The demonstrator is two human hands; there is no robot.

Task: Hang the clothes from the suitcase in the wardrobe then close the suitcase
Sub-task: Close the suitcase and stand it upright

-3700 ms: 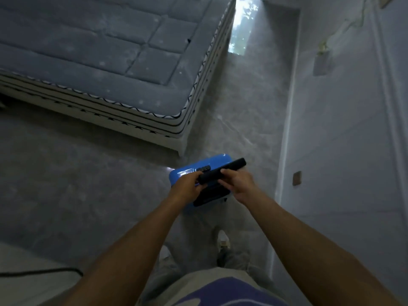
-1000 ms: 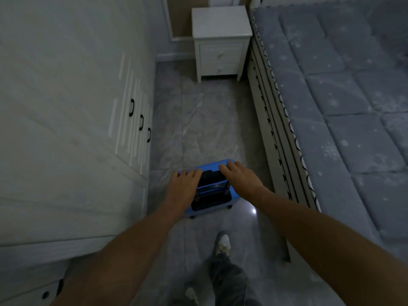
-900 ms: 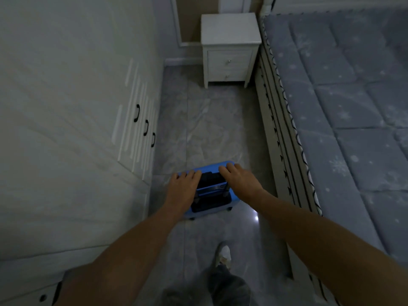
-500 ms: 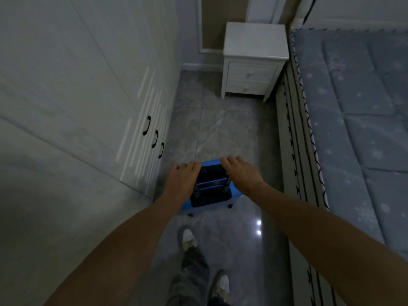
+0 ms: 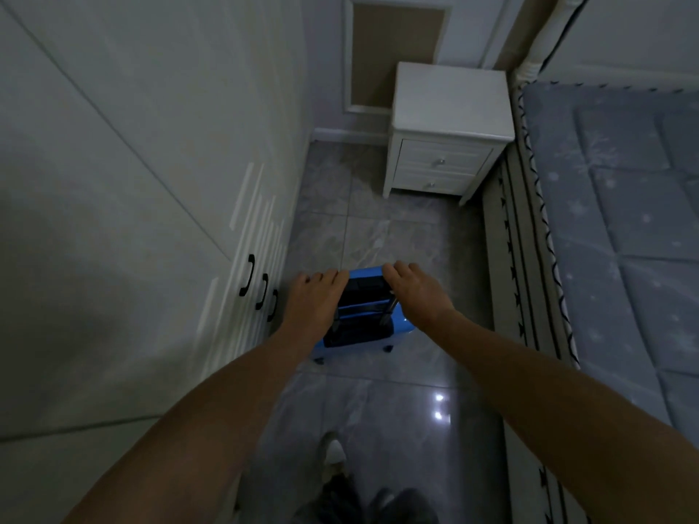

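- A few seconds back you had both hands on the black pull handle (image 5: 361, 307) over by the foot of the bed. Now that handle sits low between your hands, and the blue hard-shell suitcase (image 5: 401, 327) has rolled up the aisle to low centre of the frame, upright on its wheels.
- Your left hand (image 5: 314, 300) lies flat on the near-left top of the case, fingers straight and relaxed. Your right hand (image 5: 414, 293) drapes over the far-right top edge. Its fingertips are out of sight, so I can't tell if they're hooked on.
- My read: you're basically parked. The case is level with the black door handles (image 5: 261, 296) of the white wardrobe (image 5: 151, 183) at mid left. It isn't open yet and no clothes are out.
- Room is tight. The wardrobe front runs down the left, and the bed with the grey-blue quilted mattress (image 5: 612, 240) runs down the right. The case sits nearer the wardrobe.
- The white two-drawer nightstand (image 5: 450, 119) blocks the aisle at upper centre.
- The open glossy grey tiled floor (image 5: 378, 236) is ahead of the case and behind it by your feet. I'd lay it flat there and keep it out of the doors' swing.
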